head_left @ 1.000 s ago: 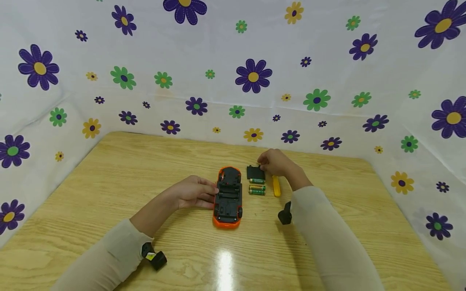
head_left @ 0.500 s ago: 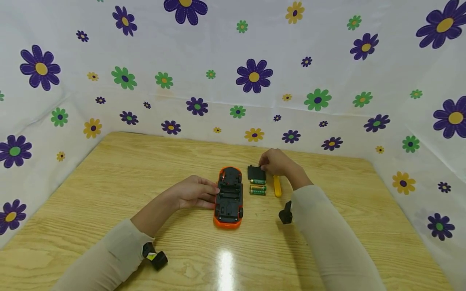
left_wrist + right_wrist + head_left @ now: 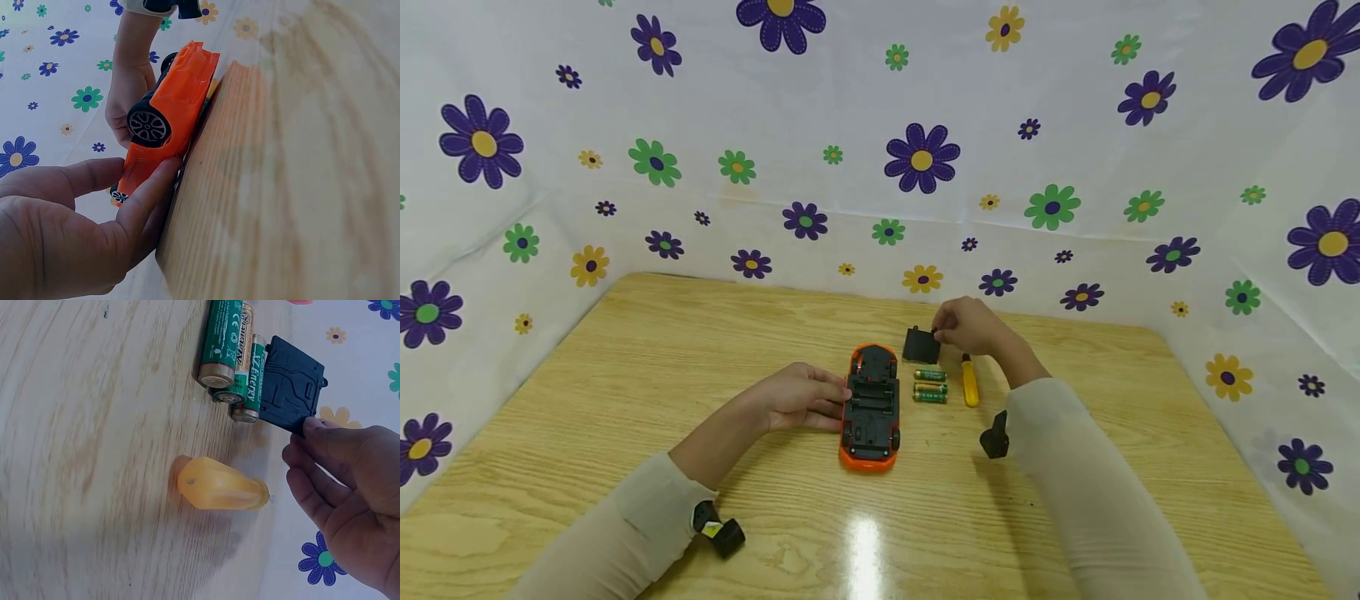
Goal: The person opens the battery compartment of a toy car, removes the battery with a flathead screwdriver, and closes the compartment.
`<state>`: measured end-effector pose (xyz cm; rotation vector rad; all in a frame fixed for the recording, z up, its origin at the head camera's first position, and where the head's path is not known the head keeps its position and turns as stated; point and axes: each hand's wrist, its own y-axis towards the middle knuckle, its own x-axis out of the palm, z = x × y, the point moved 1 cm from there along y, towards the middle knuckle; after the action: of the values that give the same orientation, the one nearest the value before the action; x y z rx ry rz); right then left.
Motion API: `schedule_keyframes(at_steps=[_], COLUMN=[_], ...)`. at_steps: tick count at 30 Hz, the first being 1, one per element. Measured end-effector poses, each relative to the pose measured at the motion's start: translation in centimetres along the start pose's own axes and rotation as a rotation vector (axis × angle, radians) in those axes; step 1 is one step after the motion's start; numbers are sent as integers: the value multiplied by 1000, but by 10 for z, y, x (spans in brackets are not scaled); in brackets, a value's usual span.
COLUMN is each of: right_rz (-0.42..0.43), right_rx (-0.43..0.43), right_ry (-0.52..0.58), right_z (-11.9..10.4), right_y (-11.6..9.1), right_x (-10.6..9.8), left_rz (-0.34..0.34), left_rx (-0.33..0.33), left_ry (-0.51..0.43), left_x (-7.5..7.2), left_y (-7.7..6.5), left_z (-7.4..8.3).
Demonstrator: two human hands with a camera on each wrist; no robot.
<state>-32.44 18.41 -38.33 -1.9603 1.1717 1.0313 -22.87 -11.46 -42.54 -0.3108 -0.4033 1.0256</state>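
Observation:
An orange toy car (image 3: 871, 408) lies upside down, its black underside and bare battery compartment facing up. Along its left side, my left hand (image 3: 801, 398) holds it at the edge; in the left wrist view one digit lies over the edge and another against the orange side (image 3: 181, 94). My right hand (image 3: 970, 325) pinches the near corner of a black battery cover (image 3: 290, 384) between thumb and fingers. In the head view this cover is just beyond three green batteries (image 3: 930, 387), which lie in a row right of the car.
A yellow-handled screwdriver (image 3: 971, 383) lies right of the batteries, its shaft end pointing away. The wooden tabletop (image 3: 775, 517) ends at a flower-print cloth (image 3: 850, 100) behind and at both sides.
My right hand has shifted the battery cover slightly away and to the left, off the farthest battery, so that battery and the screwdriver show more fully. The left hand and car stay put.

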Motion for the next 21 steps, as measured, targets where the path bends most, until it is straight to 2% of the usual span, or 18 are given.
schedule_keyframes(at_steps=[7, 21], right_rz=[61, 100], right_rx=[-40, -93], right_ry=[69, 70], right_z=[-2, -3], right_y=[1, -15], right_x=[-2, -10], left_rz=[1, 12], left_rx=[2, -7], left_ry=[-2, 4], left_x=[-1, -1], left_y=[-1, -1], left_z=[0, -1])
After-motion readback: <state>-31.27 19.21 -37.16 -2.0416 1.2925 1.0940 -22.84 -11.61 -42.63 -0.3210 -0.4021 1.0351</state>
